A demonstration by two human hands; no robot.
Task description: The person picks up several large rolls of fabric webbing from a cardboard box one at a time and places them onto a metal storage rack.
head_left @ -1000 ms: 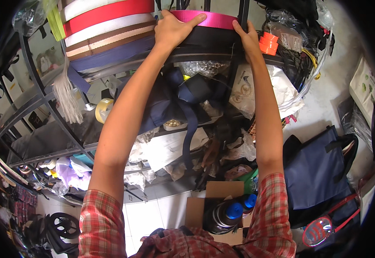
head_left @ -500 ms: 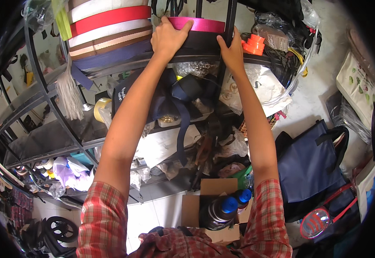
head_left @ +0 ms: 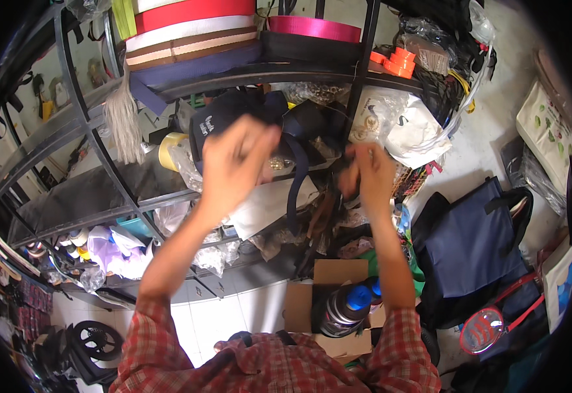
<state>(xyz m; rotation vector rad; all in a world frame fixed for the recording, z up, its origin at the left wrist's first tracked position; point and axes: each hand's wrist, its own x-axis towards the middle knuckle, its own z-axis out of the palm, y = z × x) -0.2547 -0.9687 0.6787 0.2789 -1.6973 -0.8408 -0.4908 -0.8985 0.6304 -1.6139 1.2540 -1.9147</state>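
My left hand is in the air in front of the middle shelf, smeared by motion. Behind it is a dark navy fabric item with a hanging strap. To its right hovers my right hand, also blurred, near the upright post of the rack. No object shows in either hand, but the finger positions are unclear. On the top shelf above them, a roll of bright pink webbing lies on a black roll. Stacked rolls of red, white, brown and navy webbing stand to their left.
Orange rolls sit at the shelf's right end. Clear tape lies left of the navy item. Below, a cardboard box holds blue-capped bottles. A navy bag rests at right. A black metal rack spans the left.
Both hands have left the pink roll and post and come down toward me. The pink roll stays on the black one. My view has shifted slightly.
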